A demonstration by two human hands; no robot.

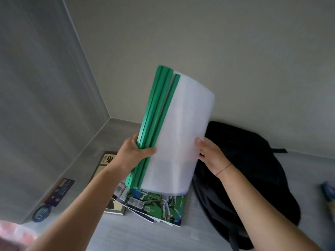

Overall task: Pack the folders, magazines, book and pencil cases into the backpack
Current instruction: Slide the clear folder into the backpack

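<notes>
I hold a stack of clear folders (183,127) with green spine bars upright in the air. My left hand (135,153) grips the green spines near the bottom. My right hand (211,153) clasps the opposite white edge. Below the folders lie fanned magazines (159,207), the top one with a green sports cover. A dark book (106,163) with a large printed character lies behind them. The black backpack (250,178) lies on the floor to the right, partly behind the folders and my right arm.
A dark bookmark-like card (60,192) and a round blue tag (41,213) lie near the left wall. Something pink (16,234) shows at the bottom left and a colourful object (329,191) at the right edge. Grey walls meet in a corner behind.
</notes>
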